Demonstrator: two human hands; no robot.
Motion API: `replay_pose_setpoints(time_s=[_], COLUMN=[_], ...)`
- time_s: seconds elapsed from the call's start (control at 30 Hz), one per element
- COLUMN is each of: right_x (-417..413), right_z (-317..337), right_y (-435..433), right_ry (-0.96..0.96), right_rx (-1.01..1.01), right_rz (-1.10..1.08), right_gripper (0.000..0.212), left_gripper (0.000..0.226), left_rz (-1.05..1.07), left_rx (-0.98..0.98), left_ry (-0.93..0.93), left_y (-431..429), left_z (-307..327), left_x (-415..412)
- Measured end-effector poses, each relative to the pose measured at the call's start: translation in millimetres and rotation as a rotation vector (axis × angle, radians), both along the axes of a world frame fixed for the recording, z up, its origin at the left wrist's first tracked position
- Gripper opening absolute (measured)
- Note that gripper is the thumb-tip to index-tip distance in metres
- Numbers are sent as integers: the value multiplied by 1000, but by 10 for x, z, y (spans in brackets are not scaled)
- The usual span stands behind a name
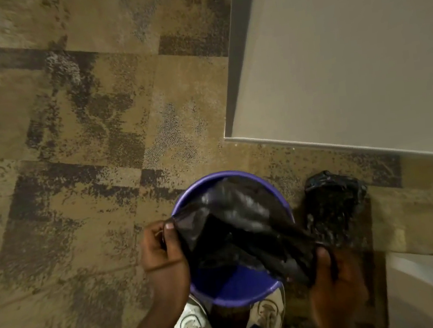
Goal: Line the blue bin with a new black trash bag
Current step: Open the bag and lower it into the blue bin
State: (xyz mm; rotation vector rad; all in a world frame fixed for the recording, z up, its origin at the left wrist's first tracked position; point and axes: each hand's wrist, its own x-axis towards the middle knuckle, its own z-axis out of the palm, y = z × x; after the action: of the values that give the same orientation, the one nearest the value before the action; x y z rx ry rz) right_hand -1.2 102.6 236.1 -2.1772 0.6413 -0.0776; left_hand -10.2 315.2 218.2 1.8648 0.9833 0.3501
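Observation:
The round blue bin [241, 289] stands on the carpet right in front of my feet. A black trash bag [244, 223] is stretched across its open top, its mouth partly spread. My left hand [163, 254] pinches the bag's edge over the bin's left rim. On the right, my right hand [330, 278] grips the bag's other edge beside the bin. The bin's blue inside shows below the bag, near me.
A tied, full black bag [334, 203] lies on the floor just right of the bin. A pale wall corner [334, 67] rises behind it. My white shoes [266, 313] flank the bin's near side. Patterned brown carpet [72, 154] spreads to the left.

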Motion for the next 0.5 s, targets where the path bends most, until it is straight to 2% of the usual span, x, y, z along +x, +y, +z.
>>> replay_pose_setpoints(time_s=[0.07,0.13,0.23,0.33,0.5], right_x=[5,159,475,938,1515], right_z=[-236,-470,-729,-962,-1321], right_y=[-34,-96,-111,-168,-298], right_ry=[225,320,288,192,230], right_rx=[24,9,17,-23,-73], right_rz=[-130,-109,2,9,117], right_gripper=[38,26,21,25,33], left_gripper=[13,14,15,16,21], left_rz=[6,-65,-133,-121,-167], left_rx=[-3,67,111,74,88], left_ry=[118,220,280,302,434], left_y=[98,197,335,451,624], left_z=[-287,-505,-658,-719,-892], left_x=[35,196,442,769,1230])
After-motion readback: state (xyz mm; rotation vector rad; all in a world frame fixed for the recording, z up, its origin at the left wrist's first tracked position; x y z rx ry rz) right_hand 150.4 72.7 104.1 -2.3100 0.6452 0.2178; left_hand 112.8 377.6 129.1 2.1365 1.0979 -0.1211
